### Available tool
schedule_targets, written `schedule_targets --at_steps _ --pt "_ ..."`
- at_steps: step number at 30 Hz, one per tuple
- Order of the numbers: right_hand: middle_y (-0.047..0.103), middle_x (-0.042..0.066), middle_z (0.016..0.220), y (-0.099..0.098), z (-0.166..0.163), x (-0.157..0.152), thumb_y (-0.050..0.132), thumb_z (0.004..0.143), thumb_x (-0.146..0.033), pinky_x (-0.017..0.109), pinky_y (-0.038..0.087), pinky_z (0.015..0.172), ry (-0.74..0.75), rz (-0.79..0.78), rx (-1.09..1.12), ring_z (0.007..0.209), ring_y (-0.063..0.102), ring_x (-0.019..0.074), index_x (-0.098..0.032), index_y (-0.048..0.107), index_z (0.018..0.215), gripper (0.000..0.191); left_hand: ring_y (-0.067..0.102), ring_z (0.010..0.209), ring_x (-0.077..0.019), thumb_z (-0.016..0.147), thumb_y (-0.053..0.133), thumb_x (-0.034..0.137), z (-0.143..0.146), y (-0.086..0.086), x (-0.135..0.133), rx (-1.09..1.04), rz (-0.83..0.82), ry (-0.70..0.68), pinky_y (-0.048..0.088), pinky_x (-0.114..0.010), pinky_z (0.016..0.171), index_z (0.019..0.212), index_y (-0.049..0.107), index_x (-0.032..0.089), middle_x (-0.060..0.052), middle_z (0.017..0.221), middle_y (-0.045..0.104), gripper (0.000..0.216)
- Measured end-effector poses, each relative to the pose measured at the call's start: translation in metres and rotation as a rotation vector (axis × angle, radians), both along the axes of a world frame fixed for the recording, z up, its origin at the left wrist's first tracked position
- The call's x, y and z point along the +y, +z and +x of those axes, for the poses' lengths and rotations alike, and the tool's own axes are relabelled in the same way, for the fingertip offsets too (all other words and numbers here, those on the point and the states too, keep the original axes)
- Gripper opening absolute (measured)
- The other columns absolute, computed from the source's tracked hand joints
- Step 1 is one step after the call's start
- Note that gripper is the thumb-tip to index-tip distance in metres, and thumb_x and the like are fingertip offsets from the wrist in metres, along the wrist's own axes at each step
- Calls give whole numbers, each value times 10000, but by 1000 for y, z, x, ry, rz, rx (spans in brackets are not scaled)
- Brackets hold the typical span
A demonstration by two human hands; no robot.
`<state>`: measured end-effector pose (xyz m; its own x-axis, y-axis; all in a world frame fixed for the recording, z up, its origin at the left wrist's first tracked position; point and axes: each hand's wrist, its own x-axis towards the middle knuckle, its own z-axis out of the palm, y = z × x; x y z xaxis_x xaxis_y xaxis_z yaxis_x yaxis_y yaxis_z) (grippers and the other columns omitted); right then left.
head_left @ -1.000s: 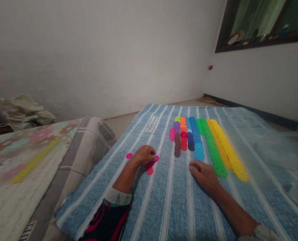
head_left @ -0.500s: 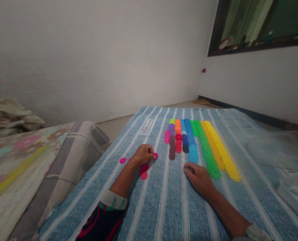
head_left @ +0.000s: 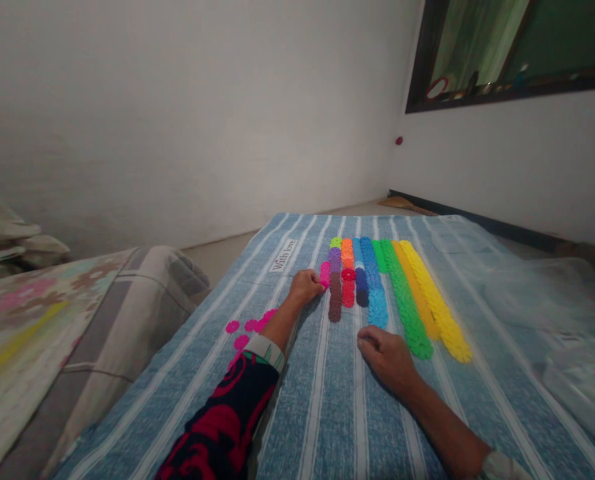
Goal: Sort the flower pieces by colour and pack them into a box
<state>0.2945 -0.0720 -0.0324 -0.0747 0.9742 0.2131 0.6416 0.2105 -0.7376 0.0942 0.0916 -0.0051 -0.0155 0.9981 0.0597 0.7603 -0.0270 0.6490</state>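
Since extended — left hand (head_left: 305,287) at pink row (head_left: 325,273)

Left hand (head_left: 305,287), curled at the near end of the short pink row of flower-shaped plastic discs (head_left: 325,273): whether its fingers grip a disc cannot be told. The left forearm covers part of the loose pink discs (head_left: 242,328) on the blue striped cloth (head_left: 327,400). Right hand (head_left: 385,353): its loosely bent fingers hide the palm. Clear plastic bags (head_left: 577,373) are cut off by the right edge; their contents are blurred. The dark-framed window (head_left: 502,53) is cut off at the top.
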Motion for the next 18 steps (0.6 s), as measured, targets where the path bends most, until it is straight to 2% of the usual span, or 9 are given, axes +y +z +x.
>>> schedule_targets --at_steps 6,12,18 --pt "692 17 691 -1 0 1 478 838 -319 247 385 600 11 -13 28 641 631 170 -199 694 839 246 556 634 -126 627 675 137 3 1 -2 101 72 -15 386 -226 592 665 637 149 21 622 607 55" --pt "657 0 616 2 0 -1 481 827 -311 244 364 567 -6 4 5 591 612 165 -207 697 822 240 585 729 -143 677 631 115 6 0 -5 161 116 -27 409 -238 670 770 667 145 -27 769 673 104" --pt "703 16 697 1 0 0 480 830 -307 252 391 605 -1 -12 14 655 644 178 -210 700 828 241 587 775 -159 699 622 140 8 -1 -11 212 130 2 405 -250 695 817 655 154 -42 824 678 124"
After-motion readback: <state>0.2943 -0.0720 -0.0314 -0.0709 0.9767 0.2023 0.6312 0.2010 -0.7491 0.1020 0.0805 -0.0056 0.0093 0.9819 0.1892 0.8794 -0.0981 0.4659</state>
